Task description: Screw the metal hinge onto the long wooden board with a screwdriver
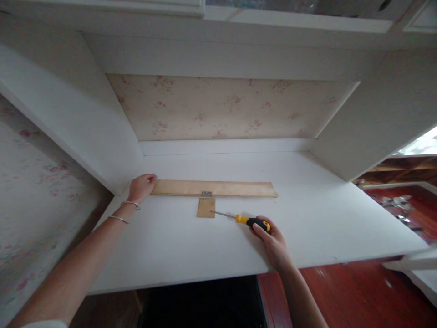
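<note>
Right hand is closed around a yellow-black screwdriver lying on the white desk, tip near a small wood piece. Left hand, grip loosely curled, is rested on the end of a long wooden strip with a hinge.

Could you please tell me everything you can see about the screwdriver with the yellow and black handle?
The screwdriver with the yellow and black handle lies nearly flat on the white desk top, in front of the long pale wooden strip. Its thin silvery metal shaft points left, and the tip reaches the right edge of the small wooden square hinged below the strip. The handle looks plastic, yellow at the shaft end with black grip sections. The right hand rests its fingers on the handle's rear end.
</note>
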Motion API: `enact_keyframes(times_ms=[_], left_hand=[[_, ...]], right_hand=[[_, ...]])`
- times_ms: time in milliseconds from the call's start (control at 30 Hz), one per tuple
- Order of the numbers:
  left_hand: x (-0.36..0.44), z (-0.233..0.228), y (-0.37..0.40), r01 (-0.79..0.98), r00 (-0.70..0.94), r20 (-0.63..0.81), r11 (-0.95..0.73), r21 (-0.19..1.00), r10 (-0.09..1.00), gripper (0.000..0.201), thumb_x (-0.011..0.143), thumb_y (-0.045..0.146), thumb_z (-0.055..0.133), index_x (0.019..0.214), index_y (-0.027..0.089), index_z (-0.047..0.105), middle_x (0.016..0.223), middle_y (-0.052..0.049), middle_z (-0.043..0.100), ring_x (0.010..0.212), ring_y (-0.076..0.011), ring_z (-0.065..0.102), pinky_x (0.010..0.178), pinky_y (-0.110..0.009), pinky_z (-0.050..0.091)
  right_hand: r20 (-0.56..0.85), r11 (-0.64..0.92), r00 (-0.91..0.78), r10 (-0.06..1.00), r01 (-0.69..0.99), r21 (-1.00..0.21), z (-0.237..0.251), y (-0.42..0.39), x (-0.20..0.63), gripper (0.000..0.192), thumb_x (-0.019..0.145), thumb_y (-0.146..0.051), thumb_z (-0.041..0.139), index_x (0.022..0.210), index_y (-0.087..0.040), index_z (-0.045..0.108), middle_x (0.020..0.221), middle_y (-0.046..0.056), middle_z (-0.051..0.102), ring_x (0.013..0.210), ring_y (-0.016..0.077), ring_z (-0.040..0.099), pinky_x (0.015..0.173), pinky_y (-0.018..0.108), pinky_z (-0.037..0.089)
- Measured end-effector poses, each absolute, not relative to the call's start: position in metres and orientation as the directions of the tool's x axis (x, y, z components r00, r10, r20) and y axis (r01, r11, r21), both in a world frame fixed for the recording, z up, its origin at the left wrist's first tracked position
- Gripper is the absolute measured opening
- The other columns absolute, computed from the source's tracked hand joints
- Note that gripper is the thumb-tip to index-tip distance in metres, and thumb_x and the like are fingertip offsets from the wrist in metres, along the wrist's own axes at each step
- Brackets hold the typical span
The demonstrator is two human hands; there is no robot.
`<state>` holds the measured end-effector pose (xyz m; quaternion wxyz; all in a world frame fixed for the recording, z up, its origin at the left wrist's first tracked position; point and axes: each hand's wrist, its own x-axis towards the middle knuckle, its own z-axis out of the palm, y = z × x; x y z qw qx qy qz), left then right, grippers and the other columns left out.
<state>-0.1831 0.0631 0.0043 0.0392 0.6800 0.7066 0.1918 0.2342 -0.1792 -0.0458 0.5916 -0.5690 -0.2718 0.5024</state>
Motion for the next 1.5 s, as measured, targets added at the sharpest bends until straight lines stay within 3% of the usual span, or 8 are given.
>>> enact_keyframes(times_ms=[167, 300, 500, 833, 1200, 1333, 1500], left_hand=[[-0.232, -0.006, 0.076, 0.963, -0.186, 0.129, 0.155, 0.22, 0.974, 0.036, 0.084, 0.035, 0.045, 0.107, 0.018, 0.066, 0.109, -0.01, 0.067, 0.099, -0.0271, 0.061, 0.082, -0.035, 0.046], [-0.237, -0.014, 0.083, 0.972, -0.199, 0.069, 0.189, 0.138, 0.977, 0.038, 0.084, 0.035, 0.044, 0.11, 0.019, 0.066, 0.109, -0.012, 0.067, 0.097, -0.0301, 0.061, 0.075, -0.036, 0.046], [-0.228, -0.018, 0.094, 0.98, -0.148, 0.078, 0.135, 0.145, 0.986, 0.037, 0.086, 0.034, 0.042, 0.11, 0.02, 0.066, 0.109, -0.01, 0.067, 0.094, -0.0263, 0.062, 0.074, -0.031, 0.045], [-0.234, -0.03, 0.125, 0.977, -0.11, 0.099, 0.089, 0.195, 0.989, 0.034, 0.085, 0.034, 0.046, 0.108, 0.02, 0.067, 0.112, -0.007, 0.066, 0.097, -0.025, 0.061, 0.08, -0.031, 0.045], [-0.242, -0.046, 0.133, 0.924, -0.084, 0.102, 0.039, 0.381, 0.991, 0.031, 0.081, 0.022, 0.049, 0.104, 0.021, 0.069, 0.107, -0.005, 0.069, 0.098, -0.0221, 0.062, 0.085, -0.03, 0.046], [-0.242, -0.04, 0.129, 0.889, -0.14, 0.08, 0.09, 0.449, 0.987, 0.032, 0.076, 0.018, 0.051, 0.103, 0.019, 0.068, 0.103, -0.005, 0.069, 0.094, -0.0219, 0.063, 0.082, -0.031, 0.047], [-0.218, -0.024, 0.103, 0.879, -0.132, 0.187, 0.027, 0.477, 0.973, 0.028, 0.082, 0.026, 0.046, 0.099, 0.017, 0.068, 0.1, -0.005, 0.069, 0.086, -0.0191, 0.063, 0.083, -0.031, 0.047]], right_hand=[[-0.216, -0.149, 0.391, 0.895, -0.195, -0.97, -0.044, -0.179, 0.234, 0.044, 0.062, -0.037, 0.078, 0.1, -0.024, 0.062, 0.082, -0.002, 0.063, 0.076, 0.0152, 0.06, 0.071, 0.026, 0.047], [-0.252, -0.148, 0.406, 0.878, -0.27, -0.951, -0.042, -0.178, 0.234, 0.043, 0.06, -0.036, 0.079, 0.098, -0.025, 0.062, 0.086, -0.002, 0.064, 0.076, 0.0152, 0.061, 0.071, 0.026, 0.048], [-0.282, -0.128, 0.398, 0.873, -0.371, -0.92, -0.045, -0.175, 0.234, 0.036, 0.063, -0.033, 0.078, 0.096, -0.027, 0.063, 0.092, -0.003, 0.062, 0.08, 0.0128, 0.061, 0.078, 0.023, 0.05], [-0.338, -0.15, 0.399, 0.852, -0.433, -0.889, -0.042, -0.17, 0.233, 0.034, 0.065, -0.031, 0.078, 0.096, -0.027, 0.063, 0.095, -0.004, 0.062, 0.087, 0.0128, 0.062, 0.084, 0.02, 0.05], [-0.366, -0.141, 0.398, 0.841, -0.493, -0.859, -0.045, -0.166, 0.237, 0.041, 0.065, -0.029, 0.079, 0.101, -0.021, 0.063, 0.095, 0.0, 0.065, 0.079, 0.0116, 0.064, 0.074, 0.018, 0.052], [-0.367, -0.055, 0.449, 0.814, -0.571, -0.819, -0.048, -0.167, 0.239, 0.035, 0.065, -0.03, 0.078, 0.097, -0.021, 0.066, 0.1, 0.0, 0.064, 0.087, 0.0122, 0.062, 0.077, 0.02, 0.052], [-0.361, 0.154, 0.604, 0.711, -0.634, -0.758, -0.039, -0.154, 0.233, 0.023, 0.072, -0.035, 0.072, 0.09, -0.022, 0.067, 0.097, -0.003, 0.061, 0.089, 0.0079, 0.058, 0.078, 0.02, 0.051]])
